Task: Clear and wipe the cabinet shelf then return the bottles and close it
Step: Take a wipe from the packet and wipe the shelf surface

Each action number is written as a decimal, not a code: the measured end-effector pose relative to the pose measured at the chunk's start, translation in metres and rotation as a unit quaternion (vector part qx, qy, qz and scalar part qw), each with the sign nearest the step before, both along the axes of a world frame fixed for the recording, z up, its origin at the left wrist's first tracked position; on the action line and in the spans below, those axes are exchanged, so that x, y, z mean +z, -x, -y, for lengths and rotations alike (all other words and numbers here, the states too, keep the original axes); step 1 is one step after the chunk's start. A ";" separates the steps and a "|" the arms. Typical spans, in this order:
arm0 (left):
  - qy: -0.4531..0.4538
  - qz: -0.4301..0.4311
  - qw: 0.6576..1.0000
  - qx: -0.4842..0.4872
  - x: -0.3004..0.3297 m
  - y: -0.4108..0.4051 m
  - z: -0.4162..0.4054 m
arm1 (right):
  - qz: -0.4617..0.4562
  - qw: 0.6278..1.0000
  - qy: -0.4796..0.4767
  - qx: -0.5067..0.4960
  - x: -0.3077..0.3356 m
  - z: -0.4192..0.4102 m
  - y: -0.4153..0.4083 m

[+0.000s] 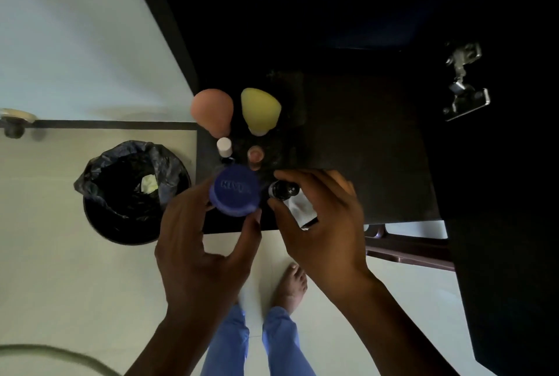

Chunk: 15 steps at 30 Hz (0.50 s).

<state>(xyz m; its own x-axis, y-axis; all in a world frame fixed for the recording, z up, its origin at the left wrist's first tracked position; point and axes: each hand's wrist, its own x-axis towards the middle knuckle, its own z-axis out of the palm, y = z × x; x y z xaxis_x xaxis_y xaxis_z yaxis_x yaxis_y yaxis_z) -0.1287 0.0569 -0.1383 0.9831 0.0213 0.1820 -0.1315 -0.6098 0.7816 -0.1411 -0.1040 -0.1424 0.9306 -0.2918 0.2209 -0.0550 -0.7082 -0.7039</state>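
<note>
I look straight down at a dark cabinet shelf (363, 145). My left hand (199, 242) grips a blue round-lidded jar (235, 189) at the shelf's front edge. My right hand (323, 221) holds a small dark bottle with a black cap (282, 189) and a white label, just right of the jar. Behind them stand a pink bottle (212, 111), a yellow bottle (260, 109), a small white-capped bottle (224, 147) and a small pinkish container (255, 154).
A black bin lined with a bag (133, 191) stands on the tiled floor to the left of the shelf. The open cabinet door with its metal hinge (464, 82) is on the right. My feet and blue trousers show below.
</note>
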 end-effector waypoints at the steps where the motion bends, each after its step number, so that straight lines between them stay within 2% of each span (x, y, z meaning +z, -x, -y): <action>1: 0.004 0.000 1.000 -0.007 0.003 0.003 0.005 | -0.013 1.000 -0.010 -0.010 0.004 0.006 0.000; 6: 0.054 0.012 0.997 -0.060 0.015 0.009 0.047 | -0.042 0.994 -0.064 -0.078 0.022 0.044 -0.007; 11: 0.076 0.097 0.989 -0.075 0.012 -0.020 0.110 | -0.037 0.982 -0.088 -0.162 0.015 0.088 -0.036; 15: 0.092 0.059 0.993 -0.045 0.001 -0.062 0.157 | -0.037 0.977 -0.062 -0.199 0.009 0.116 -0.067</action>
